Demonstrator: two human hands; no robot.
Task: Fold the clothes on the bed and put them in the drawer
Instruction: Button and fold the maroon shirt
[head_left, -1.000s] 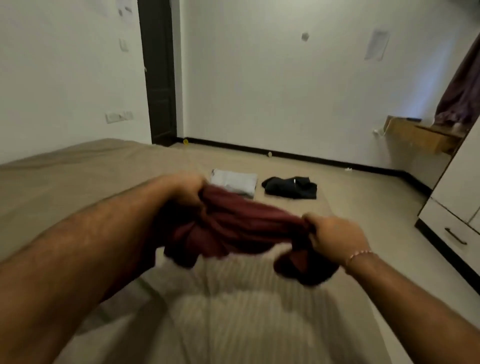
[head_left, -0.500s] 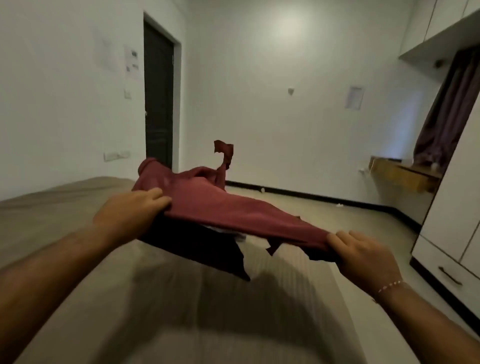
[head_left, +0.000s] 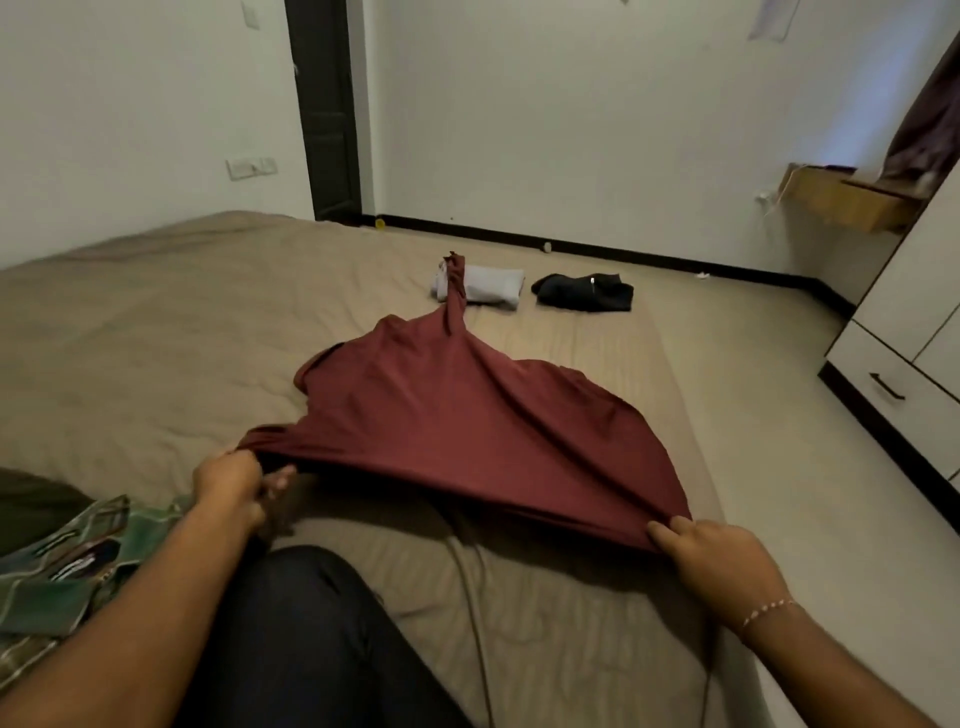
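On the wide beige bed (head_left: 156, 332), in the single head view, we count one maroon knit garment (head_left: 467, 426) spread out in front of us, its far end twisted into a thin strip that reaches up to the folded pile beyond. We hold it by its near edge with two hands. Our left hand (head_left: 234, 483) has its fingers curled tight round a bunched corner, and our right hand (head_left: 717, 556) pinches the opposite corner between thumb and fingers, so the near hem hangs stretched just above the sheet while the rest lies on the bed.

Farther along the bed we see two folded items side by side but apart: one light grey folded cloth (head_left: 488, 285), which the maroon strip touches, and one black folded garment (head_left: 584, 292) to its right. At our left elbow lies one green patterned cloth (head_left: 57, 566).

At the right edge stands one white wardrobe with one bottom drawer (head_left: 893, 400), closed, bearing one dark handle. One thin bracelet (head_left: 769, 609) circles our right wrist. One dark door (head_left: 324, 109) stands in the far wall.
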